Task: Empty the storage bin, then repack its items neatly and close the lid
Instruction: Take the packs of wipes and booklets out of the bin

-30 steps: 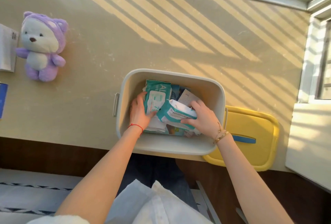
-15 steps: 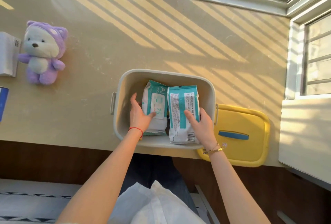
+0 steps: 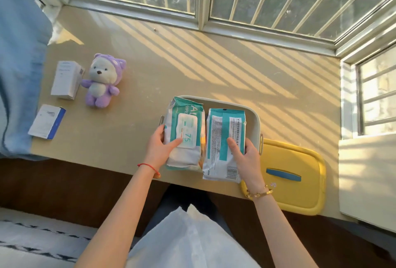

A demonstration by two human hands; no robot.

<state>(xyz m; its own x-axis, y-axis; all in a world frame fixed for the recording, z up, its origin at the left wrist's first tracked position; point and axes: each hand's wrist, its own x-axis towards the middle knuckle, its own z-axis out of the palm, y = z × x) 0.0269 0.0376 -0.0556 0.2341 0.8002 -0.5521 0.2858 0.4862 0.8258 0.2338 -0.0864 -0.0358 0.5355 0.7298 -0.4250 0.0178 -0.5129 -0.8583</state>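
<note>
Window ledge (image 3: 192,70): broad beige surface under barred windows, striped with sunlight; everything else sits on it.
Yellow lid (image 3: 300,190): off the bin, lying flat just right of it at the near edge, its blue handle facing up.
Storage bin (image 3: 254,115): pale, rounded, open; mostly covered by the two packs held over it, so only its far rim, right wall and side latches show. What remains inside cannot be told from here.
Right wipes pack (image 3: 222,130): teal and white, back face up with printed text and a barcode at the near end; held above the right half of the bin.
Left wipes pack (image 3: 184,117): teal and white, front face up with a flip-top label marked 75; held above the left half, just beside the other pack.
Plush bear (image 3: 102,81): white with a purple hood, lying well left of the bin.
White box (image 3: 66,79): just left of the bear, touching its arm.
Blue-edged box (image 3: 47,122): nearer the front edge, below the white box.
Right hand (image 3: 246,156): fingers closed around the right pack's near right edge, thumb pressed on its face.
Left hand (image 3: 158,145): fingers wrapped at the left pack's left edge, thumb across the label.
</note>
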